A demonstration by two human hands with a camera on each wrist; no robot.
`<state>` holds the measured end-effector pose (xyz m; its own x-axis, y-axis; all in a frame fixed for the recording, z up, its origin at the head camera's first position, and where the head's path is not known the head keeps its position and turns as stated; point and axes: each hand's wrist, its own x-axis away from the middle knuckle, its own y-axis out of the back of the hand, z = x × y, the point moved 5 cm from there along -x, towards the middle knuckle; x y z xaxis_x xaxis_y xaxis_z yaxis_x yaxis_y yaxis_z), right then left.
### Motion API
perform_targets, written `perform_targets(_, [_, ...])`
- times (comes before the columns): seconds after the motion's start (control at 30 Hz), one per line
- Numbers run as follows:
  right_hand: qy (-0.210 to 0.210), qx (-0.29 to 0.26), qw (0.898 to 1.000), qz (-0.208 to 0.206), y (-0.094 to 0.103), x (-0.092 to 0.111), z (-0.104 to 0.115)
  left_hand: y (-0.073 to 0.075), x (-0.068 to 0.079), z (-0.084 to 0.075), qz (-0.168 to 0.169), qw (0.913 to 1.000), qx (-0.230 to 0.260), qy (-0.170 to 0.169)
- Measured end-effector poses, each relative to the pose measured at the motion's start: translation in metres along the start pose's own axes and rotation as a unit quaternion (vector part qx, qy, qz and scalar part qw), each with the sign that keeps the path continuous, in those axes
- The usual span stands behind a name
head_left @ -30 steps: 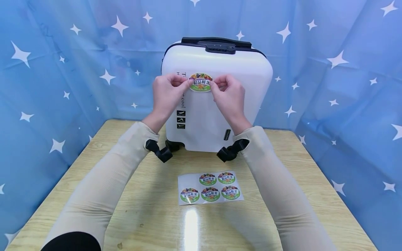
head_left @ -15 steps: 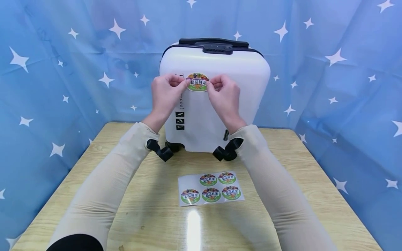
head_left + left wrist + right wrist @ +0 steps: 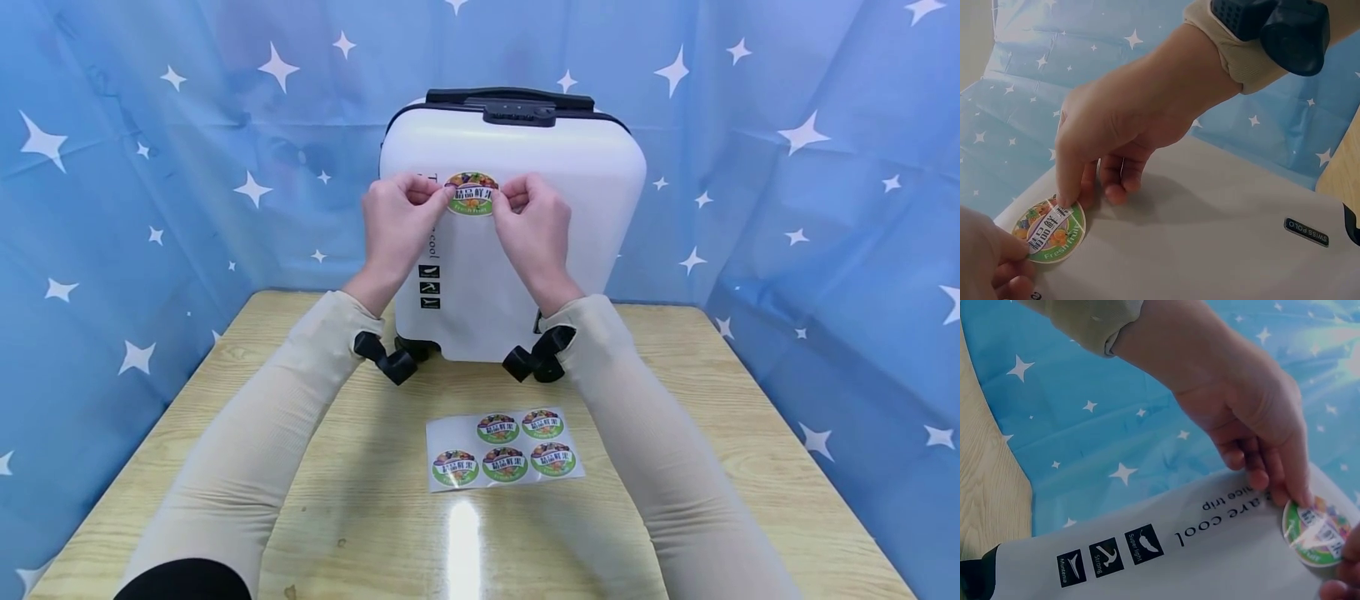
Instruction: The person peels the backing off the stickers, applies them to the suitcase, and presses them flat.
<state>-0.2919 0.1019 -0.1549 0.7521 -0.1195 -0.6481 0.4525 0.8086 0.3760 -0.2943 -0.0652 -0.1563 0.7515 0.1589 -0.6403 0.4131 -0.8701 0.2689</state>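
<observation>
An oval fruit sticker (image 3: pixel 472 204) with green, white and fruit print is held by its two sides at the upper front of a white suitcase (image 3: pixel 495 283). My left hand (image 3: pixel 397 225) pinches the sticker's left edge between thumb and finger. On the opposite edge, my right hand (image 3: pixel 536 229) pinches it the same way. In the left wrist view the sticker (image 3: pixel 1063 240) lies against or very close to the suitcase shell; whether it is stuck cannot be told. The right wrist view shows the sticker (image 3: pixel 1310 544) beside printed lettering, partly covered by fingertips.
A sticker sheet (image 3: pixel 450 429) with several matching stickers and one bare spot lies on the wooden table (image 3: pixel 360 500). The suitcase stands upright at the table's back, with a black handle (image 3: pixel 510 98) on top. A blue star-patterned curtain (image 3: pixel 300 167) surrounds the table.
The view shifts slightly, and the suitcase and sticker appear a little further left. My right hand has moved slightly left relative to the suitcase. Both hands keep their pinch on the sticker.
</observation>
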Motion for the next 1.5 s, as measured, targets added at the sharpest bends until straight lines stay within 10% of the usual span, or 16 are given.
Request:
perform_targets(0.37, [0.003,0.049,0.999,-0.001,-0.002,0.000,0.002,0.000,0.001,-0.001,-0.005,0.9981,-0.061,-0.011])
perform_targets(1.1, [-0.015,0.066,0.998,-0.020,0.007,0.007,-0.016,0.010,0.009,0.019,-0.022,0.9992,-0.030,0.013])
perform_targets(1.5, [-0.005,-0.127,0.992,0.022,-0.001,0.014,-0.009,0.005,0.043,0.042,-0.014,0.9999,0.003,-0.001])
